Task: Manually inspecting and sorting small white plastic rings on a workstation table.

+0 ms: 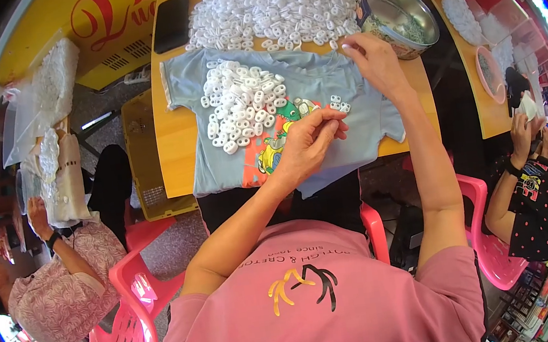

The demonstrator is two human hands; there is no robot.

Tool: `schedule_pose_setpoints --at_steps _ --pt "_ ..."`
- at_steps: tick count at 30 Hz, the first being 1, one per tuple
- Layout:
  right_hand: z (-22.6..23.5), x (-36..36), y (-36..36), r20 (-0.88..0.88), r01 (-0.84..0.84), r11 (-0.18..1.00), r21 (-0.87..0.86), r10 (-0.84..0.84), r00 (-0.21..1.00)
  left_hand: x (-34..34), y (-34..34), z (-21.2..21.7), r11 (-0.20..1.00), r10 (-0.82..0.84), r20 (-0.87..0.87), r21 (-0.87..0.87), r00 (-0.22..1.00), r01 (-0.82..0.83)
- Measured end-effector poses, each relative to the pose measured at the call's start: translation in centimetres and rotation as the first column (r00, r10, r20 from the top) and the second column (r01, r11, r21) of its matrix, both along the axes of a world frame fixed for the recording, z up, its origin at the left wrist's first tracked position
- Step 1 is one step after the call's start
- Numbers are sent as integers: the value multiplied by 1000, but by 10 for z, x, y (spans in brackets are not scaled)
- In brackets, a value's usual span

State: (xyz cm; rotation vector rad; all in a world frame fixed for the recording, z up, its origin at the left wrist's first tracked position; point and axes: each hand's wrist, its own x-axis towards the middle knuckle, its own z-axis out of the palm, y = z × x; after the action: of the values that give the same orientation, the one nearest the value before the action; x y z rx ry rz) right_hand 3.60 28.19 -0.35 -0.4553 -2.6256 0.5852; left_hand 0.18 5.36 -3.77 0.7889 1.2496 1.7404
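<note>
1. Sorting small white plastic clips: left hand [308,145] has its grip pinched together on one clip, fingertips just below a small joined set of clips [339,103] lying on the pale blue child's shirt [319,88] spread over the desk [175,135].
2. Right hand [375,58] reaches to the near edge of the big loose heap of clips [275,2]; its grip looks closed on a piece there, though I cannot tell for sure.
3. Progress, as judged: a smaller pile of clips [239,104] sits on the shirt left of the left grip, the far heap is much larger, so most remains.
4. Round metal tin [405,17] lies right of the right grip.
5. Yellow sign board with red script [89,30], far left; black phone [170,22] beside the heap.
</note>
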Motion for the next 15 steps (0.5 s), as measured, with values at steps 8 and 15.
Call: schedule_pose_setpoints --at_steps 8,15 --pt "28 50 -57 -113 -142 515 -845 88 990 -8 1 2 990 129 251 30 959 -141" --pt "14 58 -72 -88 -126 458 -880 103 991 -10 1 0 991 68 330 87 942 -101"
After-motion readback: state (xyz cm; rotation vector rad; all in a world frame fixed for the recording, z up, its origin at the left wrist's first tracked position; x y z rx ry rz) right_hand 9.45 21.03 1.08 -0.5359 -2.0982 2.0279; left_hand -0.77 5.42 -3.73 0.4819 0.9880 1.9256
